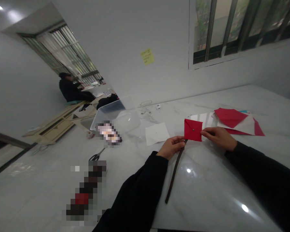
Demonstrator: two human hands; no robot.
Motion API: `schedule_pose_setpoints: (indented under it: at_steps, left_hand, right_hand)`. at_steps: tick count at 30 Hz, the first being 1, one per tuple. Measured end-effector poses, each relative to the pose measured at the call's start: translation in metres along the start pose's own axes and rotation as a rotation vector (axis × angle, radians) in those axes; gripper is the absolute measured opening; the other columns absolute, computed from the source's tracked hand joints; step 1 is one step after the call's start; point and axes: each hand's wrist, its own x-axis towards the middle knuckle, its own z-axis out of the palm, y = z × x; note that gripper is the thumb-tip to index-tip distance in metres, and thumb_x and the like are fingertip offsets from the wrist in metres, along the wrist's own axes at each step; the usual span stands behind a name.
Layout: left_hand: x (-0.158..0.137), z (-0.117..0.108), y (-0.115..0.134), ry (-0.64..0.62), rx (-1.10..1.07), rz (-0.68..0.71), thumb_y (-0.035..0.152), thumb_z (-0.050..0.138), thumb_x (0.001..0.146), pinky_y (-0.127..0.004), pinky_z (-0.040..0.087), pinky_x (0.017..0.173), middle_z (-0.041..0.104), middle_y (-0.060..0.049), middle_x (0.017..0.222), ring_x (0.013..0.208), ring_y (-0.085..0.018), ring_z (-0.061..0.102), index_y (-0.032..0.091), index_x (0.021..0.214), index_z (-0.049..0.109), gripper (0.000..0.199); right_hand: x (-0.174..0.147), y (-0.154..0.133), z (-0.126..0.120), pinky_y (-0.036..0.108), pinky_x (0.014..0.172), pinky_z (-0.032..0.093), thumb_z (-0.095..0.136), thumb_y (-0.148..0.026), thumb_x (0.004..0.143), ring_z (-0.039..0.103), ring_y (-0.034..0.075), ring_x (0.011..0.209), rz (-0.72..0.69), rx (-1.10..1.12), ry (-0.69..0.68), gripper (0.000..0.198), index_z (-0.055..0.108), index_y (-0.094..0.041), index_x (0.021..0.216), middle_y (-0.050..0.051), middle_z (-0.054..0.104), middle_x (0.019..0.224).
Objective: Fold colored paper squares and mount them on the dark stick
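Note:
A small red paper pinwheel (192, 129), folded square with a pin at its middle, is held up just over the table. My left hand (171, 147) is closed at its lower left corner, around the top of a dark brown stick (175, 174) that slants down toward me. At the paper's right edge, my right hand (218, 138) pinches it between thumb and forefinger. Part of the stick's upper end is hidden by my left fingers and the paper. Left of my hands lies a white paper square (157, 133) with a small mark at its middle.
Red and white papers (232, 119) lie in a pile to the right. Black-handled scissors (95, 157), a blurred-out phone-like object (109, 132) and a clear plastic box (106, 112) are on the left. A yellow note (147, 56) sticks to the wall. A person (71, 88) sits far left.

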Motion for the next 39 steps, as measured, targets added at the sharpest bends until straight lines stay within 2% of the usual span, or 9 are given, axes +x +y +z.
schedule_pose_setpoints:
  at_steps: [5, 9, 13, 16, 23, 28, 31, 35, 39]
  left_hand:
    - [0.001, -0.001, 0.003, 0.016, -0.048, 0.019, 0.025, 0.087, 0.061, -0.026, 0.043, 0.076, 0.069, -0.004, 0.094, 0.078, -0.012, 0.06, 0.016, 0.105, 0.071, 0.048]
    - [0.002, -0.002, 0.004, 0.015, -0.026, 0.01, 0.026, 0.086, 0.063, -0.026, 0.042, 0.074, 0.068, -0.005, 0.093, 0.076, -0.011, 0.058, 0.016, 0.105, 0.071, 0.046]
    - [0.001, -0.003, 0.004, 0.005, 0.004, 0.005, 0.027, 0.086, 0.063, -0.026, 0.042, 0.073, 0.069, -0.006, 0.094, 0.076, -0.012, 0.059, 0.016, 0.105, 0.071, 0.046]
    - [0.0, -0.004, 0.004, -0.01, 0.04, 0.007, 0.028, 0.085, 0.065, -0.026, 0.041, 0.073, 0.069, -0.006, 0.095, 0.077, -0.013, 0.059, 0.016, 0.106, 0.071, 0.045]
    - [0.002, -0.007, 0.001, 0.032, 0.047, 0.009, 0.028, 0.084, 0.065, -0.027, 0.041, 0.072, 0.066, -0.005, 0.092, 0.074, -0.012, 0.057, 0.017, 0.107, 0.071, 0.046]
    - [0.002, -0.009, -0.001, 0.02, 0.006, 0.028, 0.027, 0.084, 0.066, -0.027, 0.042, 0.074, 0.066, -0.006, 0.097, 0.077, -0.012, 0.058, 0.017, 0.106, 0.072, 0.043]
    - [0.002, -0.007, 0.0, 0.049, -0.078, 0.063, 0.026, 0.084, 0.066, -0.026, 0.043, 0.074, 0.067, -0.006, 0.095, 0.078, -0.012, 0.059, 0.015, 0.105, 0.072, 0.043]
    - [0.0, -0.005, 0.001, 0.094, -0.181, 0.076, 0.024, 0.085, 0.064, -0.025, 0.044, 0.07, 0.066, -0.004, 0.088, 0.072, -0.011, 0.059, 0.015, 0.106, 0.071, 0.045]
    - [0.0, -0.004, 0.001, 0.099, -0.194, 0.068, 0.023, 0.086, 0.064, -0.024, 0.044, 0.068, 0.066, -0.003, 0.086, 0.069, -0.011, 0.059, 0.015, 0.105, 0.072, 0.044]
  right_hand:
    - [0.002, -0.001, 0.0, 0.028, 0.053, 0.031, 0.04, -0.065, 0.09, 0.048, 0.014, 0.05, 0.027, -0.02, -0.055, 0.059, 0.072, -0.019, 0.072, 0.0, 0.057, 0.053]
    - [0.003, -0.003, -0.005, 0.028, 0.054, 0.03, 0.039, -0.067, 0.09, 0.046, 0.014, 0.05, 0.074, -0.039, 0.078, 0.061, 0.066, -0.019, 0.065, -0.001, 0.051, 0.05]
    - [0.001, -0.011, -0.01, 0.027, 0.054, 0.033, 0.047, -0.063, 0.091, 0.049, 0.015, 0.053, 0.069, 0.055, 0.281, 0.05, 0.067, -0.019, 0.106, -0.002, 0.054, 0.057]
    - [-0.001, -0.015, -0.011, 0.026, 0.055, 0.037, 0.048, -0.059, 0.092, 0.052, 0.015, 0.053, 0.029, 0.108, 0.234, 0.057, 0.055, -0.021, 0.134, -0.003, 0.058, 0.06]
    - [0.001, -0.01, -0.006, 0.028, 0.058, 0.041, 0.048, -0.058, 0.091, 0.058, 0.017, 0.058, 0.063, 0.077, 0.129, 0.05, 0.069, -0.021, 0.119, 0.001, 0.063, 0.063]
    - [0.001, -0.011, -0.002, 0.029, 0.06, 0.042, 0.048, -0.059, 0.091, 0.056, 0.018, 0.057, 0.156, 0.172, 0.144, 0.069, 0.045, -0.016, 0.144, -0.001, 0.063, 0.063]
    - [-0.002, -0.015, 0.001, 0.028, 0.058, 0.04, 0.043, -0.065, 0.091, 0.054, 0.017, 0.057, 0.234, 0.264, 0.038, 0.064, 0.062, -0.014, 0.123, 0.002, 0.064, 0.065]
    - [-0.007, -0.019, 0.008, 0.027, 0.05, 0.031, 0.036, -0.07, 0.09, 0.037, 0.011, 0.045, 0.163, 0.414, -0.491, 0.068, 0.061, -0.016, 0.059, -0.001, 0.045, 0.046]
    - [-0.006, -0.015, 0.014, 0.027, 0.052, 0.028, 0.043, -0.067, 0.09, 0.032, 0.01, 0.048, 0.143, 0.414, -0.391, 0.06, 0.047, -0.018, 0.055, -0.004, 0.038, 0.049]
